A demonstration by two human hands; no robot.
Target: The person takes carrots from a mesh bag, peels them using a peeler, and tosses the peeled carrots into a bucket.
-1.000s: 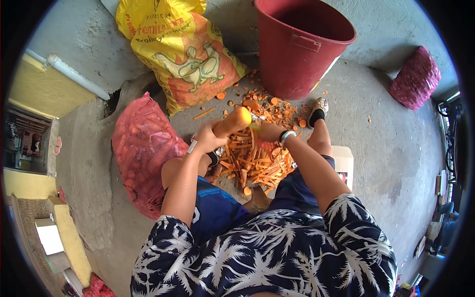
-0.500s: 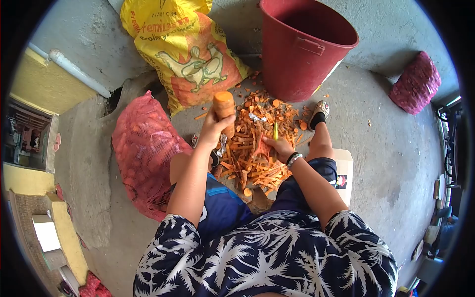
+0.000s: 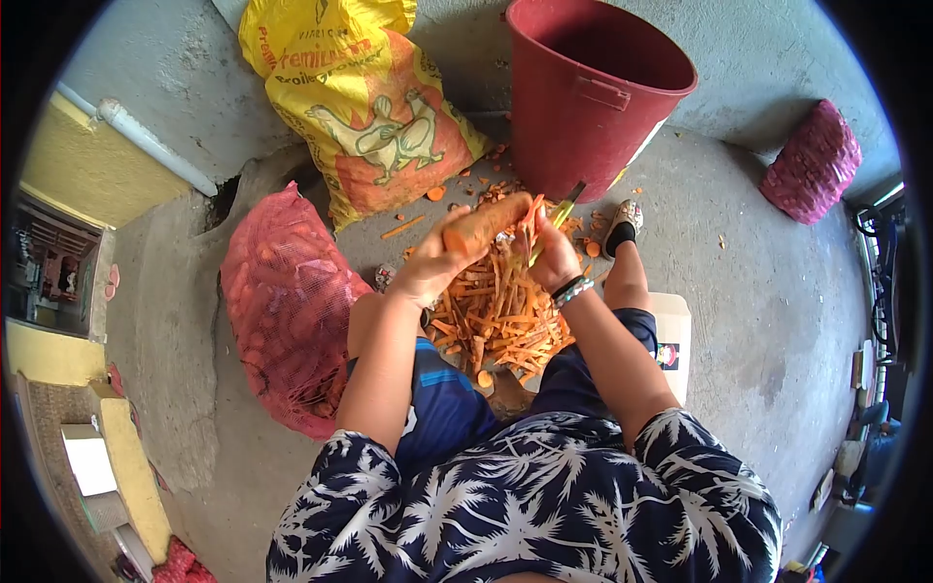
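Note:
My left hand is wrapped round the lower end of a thick carrot, which lies tilted up to the right. At its upper right end, my right hand grips what looks like a red peeler, close to or touching the carrot. A slim yellow-green tool with a dark end also sticks up from that hand; its kind is not clear. Below both hands, a heap of carrot peelings and cut ends covers the floor between my legs.
A red mesh sack of carrots leans by my left leg. Ahead stand a yellow feed sack and a tall red bin. A purple mesh sack rests at the far right wall. A pale box sits beside my right leg.
The carrot has swung from upright to lying slanted and moved right. My right hand has risen with the tools to the carrot's end.

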